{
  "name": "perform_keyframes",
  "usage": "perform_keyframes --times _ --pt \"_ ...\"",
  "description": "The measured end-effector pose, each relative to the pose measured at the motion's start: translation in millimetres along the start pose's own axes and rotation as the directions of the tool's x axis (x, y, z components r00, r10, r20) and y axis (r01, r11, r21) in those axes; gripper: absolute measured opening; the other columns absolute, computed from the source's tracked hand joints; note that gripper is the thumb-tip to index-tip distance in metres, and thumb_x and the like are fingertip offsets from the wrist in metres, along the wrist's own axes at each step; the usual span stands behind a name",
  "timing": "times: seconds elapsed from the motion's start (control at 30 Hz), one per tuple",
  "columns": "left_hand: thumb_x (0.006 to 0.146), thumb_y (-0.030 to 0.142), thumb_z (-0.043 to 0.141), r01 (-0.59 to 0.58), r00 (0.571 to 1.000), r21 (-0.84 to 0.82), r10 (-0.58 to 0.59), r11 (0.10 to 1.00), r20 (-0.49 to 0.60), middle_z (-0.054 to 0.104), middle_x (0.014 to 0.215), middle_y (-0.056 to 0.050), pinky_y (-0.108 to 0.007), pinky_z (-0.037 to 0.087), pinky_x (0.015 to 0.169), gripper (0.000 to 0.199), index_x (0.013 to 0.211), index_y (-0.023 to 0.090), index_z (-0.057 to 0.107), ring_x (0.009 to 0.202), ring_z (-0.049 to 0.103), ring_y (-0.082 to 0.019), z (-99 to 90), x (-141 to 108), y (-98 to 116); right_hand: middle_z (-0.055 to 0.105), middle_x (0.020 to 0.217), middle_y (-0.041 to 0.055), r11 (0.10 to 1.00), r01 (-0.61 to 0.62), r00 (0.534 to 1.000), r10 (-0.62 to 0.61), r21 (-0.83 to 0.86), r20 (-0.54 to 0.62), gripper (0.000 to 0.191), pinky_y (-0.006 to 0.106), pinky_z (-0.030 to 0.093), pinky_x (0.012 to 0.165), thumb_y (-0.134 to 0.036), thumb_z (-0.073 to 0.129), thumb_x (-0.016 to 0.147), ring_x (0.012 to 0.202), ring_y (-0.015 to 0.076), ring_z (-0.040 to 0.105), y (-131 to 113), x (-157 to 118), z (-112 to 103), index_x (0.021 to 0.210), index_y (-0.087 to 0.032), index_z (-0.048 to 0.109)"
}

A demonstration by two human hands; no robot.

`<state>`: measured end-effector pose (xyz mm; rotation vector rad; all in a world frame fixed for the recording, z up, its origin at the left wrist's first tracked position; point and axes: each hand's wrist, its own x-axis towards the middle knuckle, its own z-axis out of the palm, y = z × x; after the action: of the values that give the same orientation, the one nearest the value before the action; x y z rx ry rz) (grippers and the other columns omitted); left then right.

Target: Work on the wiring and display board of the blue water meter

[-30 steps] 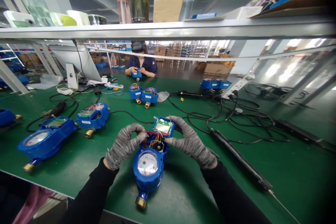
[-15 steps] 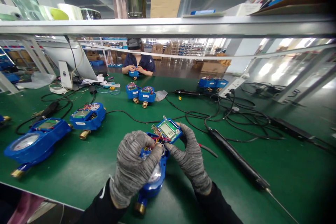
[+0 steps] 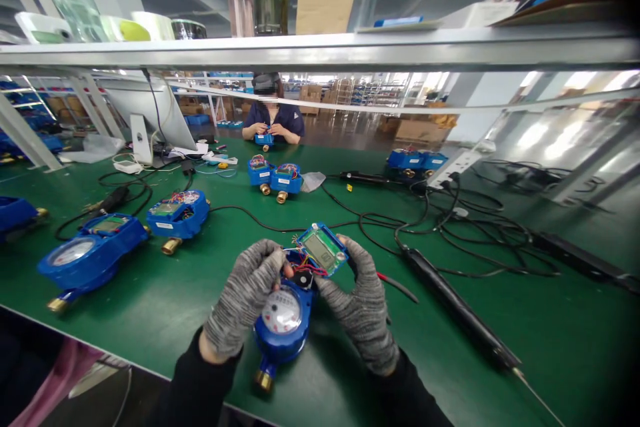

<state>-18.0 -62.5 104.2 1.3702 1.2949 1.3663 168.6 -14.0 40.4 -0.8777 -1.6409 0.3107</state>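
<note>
A blue water meter (image 3: 281, 339) with a round clear dial and a brass end stands in front of me, its upper compartment uncovered and full of coloured wires (image 3: 314, 268). In my right hand (image 3: 357, 303) is the display board (image 3: 321, 249), a green circuit board with a grey screen in a blue frame, tilted above the compartment. My left hand (image 3: 250, 293) is closed in a pinch at the left side of the compartment; a thin pale wire shows at its fingertips. Both hands wear grey gloves with bare fingertips.
Other blue meters (image 3: 93, 252) stand left and further back. A soldering iron (image 3: 457, 307) lies at right, its tip towards me. Black cables (image 3: 380, 221) run to a power strip (image 3: 455, 168). A shelf (image 3: 320, 50) crosses above; a co-worker (image 3: 274, 121) sits opposite, holding a meter.
My left hand has drawn back and left from over the meter, uncovering the dial and a round black part. My right hand still holds the display board. The view has shifted slightly left.
</note>
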Motion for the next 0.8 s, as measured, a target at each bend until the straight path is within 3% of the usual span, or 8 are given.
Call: perform_keyframes --times 0.1,0.23,0.33,0.43,0.5,0.57,0.67,0.8 --pt "0.083 0.041 0.067 0.111 0.976 -0.058 -0.098 0.992 0.194 0.060 0.074 0.000 -0.023 0.043 0.060 0.027 0.084 0.015 0.060 0.064 0.053 -0.011 -22.9 5.8 5.6 0.056 0.134 0.0105 0.982 -0.117 0.993 0.114 0.147 0.026 0.064 0.057 0.047 0.105 -0.032 0.079 0.081 0.121 0.0324 0.058 6.4 -1.4 2.3 0.137 -0.028 0.048" --pt "0.078 0.037 0.070 0.054 0.971 0.124 -0.081 0.991 0.223 0.063 0.085 -0.003 -0.028 0.048 0.072 0.025 0.087 0.015 0.061 0.081 0.060 -0.017 -36.2 9.1 5.0 0.056 0.133 0.0099 0.958 -0.152 0.988 0.144 0.244 0.048 0.062 0.059 0.047 0.104 -0.033 0.079 0.081 0.119 0.0329 0.059 8.6 -3.5 7.2 0.136 -0.029 0.050" --pt "0.084 0.032 0.061 -0.056 0.998 0.492 0.060 0.869 0.008 0.066 0.082 -0.005 -0.034 0.048 0.075 0.015 0.084 0.017 0.063 0.079 0.061 -0.020 -30.1 6.3 -5.6 0.057 0.133 0.0094 0.960 -0.134 0.991 0.129 0.247 0.035 0.062 0.061 0.046 0.104 -0.036 0.079 0.081 0.120 0.0337 0.058 5.7 -5.0 8.9 0.136 -0.031 0.050" --pt "0.086 0.028 0.058 -0.040 0.920 0.821 0.341 0.569 -0.192 0.070 0.089 -0.009 -0.040 0.047 0.085 0.014 0.090 0.018 0.067 0.088 0.063 -0.025 -18.6 1.5 -19.9 0.057 0.133 0.0097 0.964 -0.134 0.991 0.132 0.230 0.021 0.062 0.064 0.043 0.105 -0.036 0.079 0.081 0.121 0.0347 0.057 3.3 -5.7 8.5 0.136 -0.031 0.050" --pt "0.087 0.031 0.059 0.016 0.888 0.878 0.397 0.479 -0.233 0.071 0.094 -0.011 -0.039 0.047 0.086 0.018 0.096 0.017 0.067 0.092 0.064 -0.027 -12.7 -2.5 -26.9 0.056 0.133 0.0102 0.966 -0.128 0.992 0.129 0.225 0.009 0.061 0.065 0.042 0.106 -0.034 0.079 0.081 0.122 0.0353 0.056 3.0 -5.7 7.8 0.136 -0.030 0.051" --pt "0.090 0.035 0.058 0.084 0.912 0.854 0.305 0.514 -0.273 0.072 0.090 -0.009 -0.037 0.048 0.081 0.020 0.096 0.018 0.066 0.086 0.066 -0.025 -10.0 -7.5 -30.8 0.056 0.134 0.0106 0.968 -0.117 0.993 0.120 0.222 -0.002 0.061 0.066 0.041 0.106 -0.033 0.078 0.081 0.122 0.0354 0.056 3.6 -5.8 7.5 0.136 -0.030 0.051" --pt "0.093 0.036 0.052 0.134 0.947 0.722 0.127 0.679 -0.295 0.072 0.083 -0.005 -0.034 0.046 0.076 0.021 0.088 0.021 0.066 0.077 0.065 -0.021 -10.3 -14.6 -33.3 0.056 0.134 0.0109 0.964 -0.115 0.993 0.117 0.239 0.008 0.062 0.065 0.042 0.105 -0.033 0.078 0.082 0.122 0.0354 0.056 5.0 -6.9 8.3 0.137 -0.030 0.050" --pt "0.087 0.037 0.059 0.087 0.941 0.427 0.067 0.900 -0.333 0.071 0.085 -0.006 -0.038 0.044 0.085 0.020 0.083 0.020 0.068 0.082 0.062 -0.022 -12.3 -14.7 -33.8 0.055 0.134 0.0099 0.937 -0.136 0.991 0.132 0.322 0.035 0.062 0.064 0.041 0.107 -0.033 0.079 0.081 0.122 0.0345 0.056 7.1 -9.2 11.0 0.136 -0.031 0.050"
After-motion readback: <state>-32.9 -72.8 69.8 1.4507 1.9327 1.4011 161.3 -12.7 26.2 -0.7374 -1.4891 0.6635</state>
